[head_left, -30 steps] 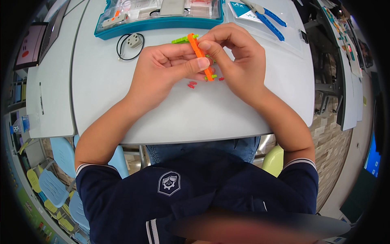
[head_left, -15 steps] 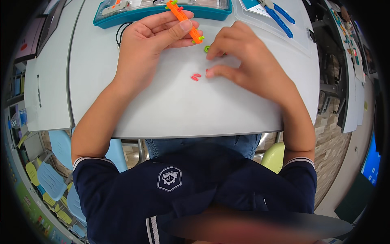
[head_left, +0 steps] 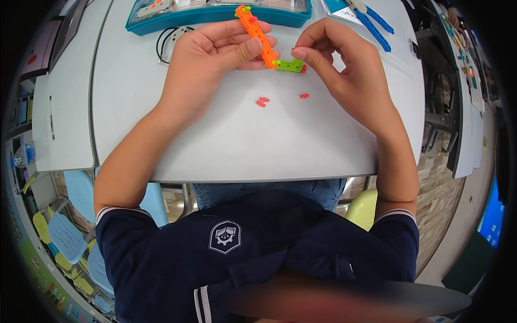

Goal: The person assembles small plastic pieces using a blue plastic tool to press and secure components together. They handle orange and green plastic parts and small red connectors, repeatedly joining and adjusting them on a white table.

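Note:
My left hand point(head_left: 218, 51) is closed on an orange plastic beam point(head_left: 257, 37), thumb across it, with small green and red pins sticking out near its ends. Close to the beam's lower end lies a green angled construction piece point(head_left: 291, 65) with a red pin at its corner; I cannot tell whether it touches the beam. My right hand point(head_left: 344, 56) pinches a tiny red connector pin point(head_left: 293, 49), mostly hidden by the fingertips, just above the green piece. On the white table below are a few loose red pins point(head_left: 262, 102) and a single red pin point(head_left: 305, 96) to their right.
A teal storage tray point(head_left: 215, 20) with parts under a clear cover stands at the back. Behind my left hand is a grey part with a black cable point(head_left: 160, 48). Blue-handled pliers point(head_left: 377, 32) rest on a clear plastic lid point(head_left: 396, 56) at the back right.
My right hand has lifted from beside the loose pins to the green piece, pinching a red pin. The green piece, mostly hidden before, now shows. My left hand has shifted slightly right with the beam.

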The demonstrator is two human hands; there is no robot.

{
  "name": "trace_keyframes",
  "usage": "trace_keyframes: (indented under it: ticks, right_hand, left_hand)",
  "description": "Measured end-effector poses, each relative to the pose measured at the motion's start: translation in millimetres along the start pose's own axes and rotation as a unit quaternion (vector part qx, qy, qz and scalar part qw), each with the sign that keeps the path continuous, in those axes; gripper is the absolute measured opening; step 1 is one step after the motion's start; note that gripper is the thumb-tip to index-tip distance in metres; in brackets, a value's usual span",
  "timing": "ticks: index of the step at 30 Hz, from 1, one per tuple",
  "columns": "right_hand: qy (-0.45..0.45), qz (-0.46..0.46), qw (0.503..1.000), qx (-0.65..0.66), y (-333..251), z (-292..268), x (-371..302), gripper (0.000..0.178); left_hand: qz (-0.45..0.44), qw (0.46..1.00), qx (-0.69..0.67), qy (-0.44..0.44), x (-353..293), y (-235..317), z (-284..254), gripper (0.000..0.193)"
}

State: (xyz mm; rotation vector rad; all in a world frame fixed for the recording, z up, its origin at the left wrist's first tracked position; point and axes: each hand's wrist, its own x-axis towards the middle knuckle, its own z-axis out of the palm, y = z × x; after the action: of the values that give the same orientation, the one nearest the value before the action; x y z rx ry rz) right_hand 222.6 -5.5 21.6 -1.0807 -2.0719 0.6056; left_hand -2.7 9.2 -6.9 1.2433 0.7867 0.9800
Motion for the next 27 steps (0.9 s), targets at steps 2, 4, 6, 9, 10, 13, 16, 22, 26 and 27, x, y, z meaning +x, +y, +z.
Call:
trace_keyframes:
  ticks: [2, 4, 6, 9, 10, 13, 16, 22, 26, 27]
  right_hand:
    - [0.019, -0.004, 0.999, 0.040, 2.1, 4.1, 0.6, 0.009]
    - [0.033, -0.007, 0.996, 0.081, 3.7, 9.7, 0.6, 0.010]
    - [0.034, -0.020, 0.993, 0.111, 4.7, 13.2, 0.6, 0.012]
    - [0.005, -0.008, 0.994, 0.112, 3.6, 13.3, -1.8, 0.013]
    - [-0.005, -0.004, 0.994, 0.109, 2.8, 12.5, -2.9, 0.013]
    - [0.009, 0.025, 0.988, 0.152, 0.6, 14.1, -4.5, 0.010]
    - [0.002, 0.036, 0.992, 0.120, -0.7, 14.8, -4.5, 0.009]
    - [0.051, -0.072, 0.996, -0.003, -3.6, 17.7, -2.8, 0.007]
    - [0.080, -0.101, 0.991, -0.023, -5.1, 20.8, -3.2, 0.009]
    - [0.081, -0.104, 0.991, -0.030, -5.4, 21.1, -3.5, 0.010]
  left_hand:
    - [-0.006, 1.000, 0.006, -0.010, -0.7, -0.2, 0.7, 0.037]
    - [-0.012, 1.000, 0.006, -0.018, -1.1, 0.1, 1.0, 0.037]
    - [-0.018, 1.000, 0.000, -0.025, -1.4, 0.4, 1.0, 0.036]
    - [-0.022, 0.999, -0.017, -0.023, -2.2, 0.4, 1.5, 0.035]
    - [-0.023, 0.999, -0.022, -0.025, -2.3, 0.3, 1.7, 0.036]
    - [-0.031, 0.998, -0.036, -0.029, -2.1, 0.5, 2.0, 0.036]
    - [-0.048, 0.997, -0.046, -0.027, -2.5, 1.5, 1.8, 0.037]
    - [-0.068, 0.996, -0.057, -0.028, -2.7, 2.8, 1.9, 0.037]
    - [-0.067, 0.996, -0.045, -0.037, -2.5, 3.3, 2.0, 0.037]
    - [-0.066, 0.996, -0.042, -0.040, -2.3, 3.4, 2.1, 0.037]
